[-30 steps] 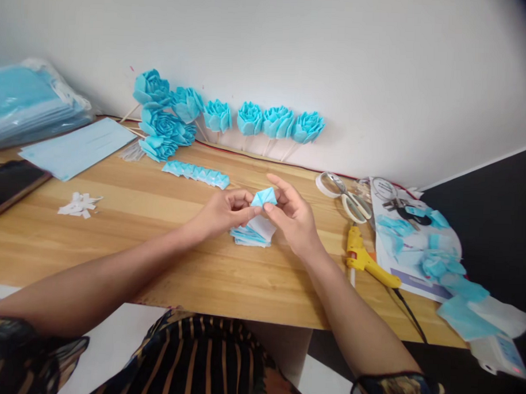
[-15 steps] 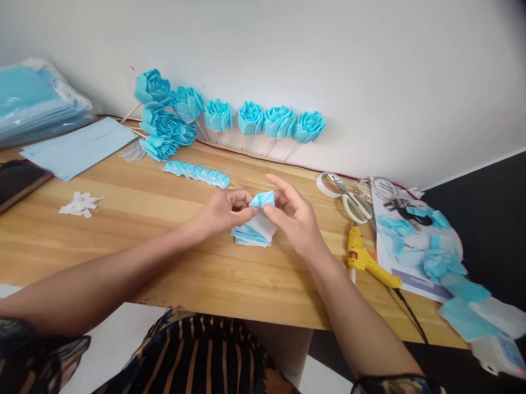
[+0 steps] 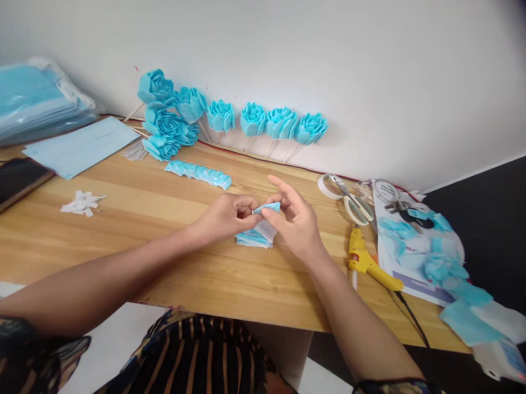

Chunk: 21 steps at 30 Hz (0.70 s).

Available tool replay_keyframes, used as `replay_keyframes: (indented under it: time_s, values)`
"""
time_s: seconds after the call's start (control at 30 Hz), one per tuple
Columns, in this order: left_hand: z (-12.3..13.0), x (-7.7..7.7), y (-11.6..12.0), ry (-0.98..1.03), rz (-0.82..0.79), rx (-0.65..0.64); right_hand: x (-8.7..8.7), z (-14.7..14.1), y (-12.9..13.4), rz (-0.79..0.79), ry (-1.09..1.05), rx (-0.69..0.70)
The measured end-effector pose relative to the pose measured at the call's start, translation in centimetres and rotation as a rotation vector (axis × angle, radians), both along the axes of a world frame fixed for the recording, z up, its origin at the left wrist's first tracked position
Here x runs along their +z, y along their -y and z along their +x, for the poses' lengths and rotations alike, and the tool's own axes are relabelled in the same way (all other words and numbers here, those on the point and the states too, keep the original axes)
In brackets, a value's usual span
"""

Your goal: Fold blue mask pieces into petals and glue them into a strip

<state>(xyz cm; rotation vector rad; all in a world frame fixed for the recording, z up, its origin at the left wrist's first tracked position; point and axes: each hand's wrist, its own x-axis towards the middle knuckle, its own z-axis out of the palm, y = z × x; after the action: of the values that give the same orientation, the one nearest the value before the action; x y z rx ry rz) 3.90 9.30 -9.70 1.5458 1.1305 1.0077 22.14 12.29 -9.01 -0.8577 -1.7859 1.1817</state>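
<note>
A small folded light-blue piece [image 3: 269, 207] is pinched between both hands near the middle of the table. My left hand [image 3: 236, 214] grips its left end with thumb and fingers. On its right part, my right hand [image 3: 294, 218] presses thumb against fingers, with the index finger stretched up and away. Just below the hands lies a stack of blue and white pieces [image 3: 255, 238], partly hidden by them. Behind my left hand, a row of folded blue pieces [image 3: 197, 173] rests on the wooden table [image 3: 159, 210].
Blue flowers on sticks [image 3: 252, 119] lean on the wall. Scissors [image 3: 356, 206], a tape roll [image 3: 330, 186] and a yellow glue gun [image 3: 368, 263] lie right. White scraps [image 3: 82, 203], a phone [image 3: 15, 185], blue sheets [image 3: 81, 144] and a bagged stack [image 3: 33, 103] lie left.
The blue piece between my fingers now looks flatter and narrower, its folded top tilted over. Both hands have shifted only slightly.
</note>
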Motion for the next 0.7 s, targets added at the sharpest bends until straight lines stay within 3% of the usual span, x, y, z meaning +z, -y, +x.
replay_keyframes:
  time_s: [0.17, 0.37, 0.7]
  values:
    - [-0.1, 0.3, -0.1, 0.051, -0.058, 0.021, 0.1, 0.4, -0.3, -0.063, -0.108, -0.087]
    - [-0.3, 1.0, -0.2, 0.152, -0.154, 0.076, 0.3, 0.6, -0.6, -0.098, -0.145, -0.059]
    - [-0.3, 0.8, -0.2, 0.166, -0.139, 0.05, 0.4, 0.5, -0.8, -0.091, -0.138, -0.05]
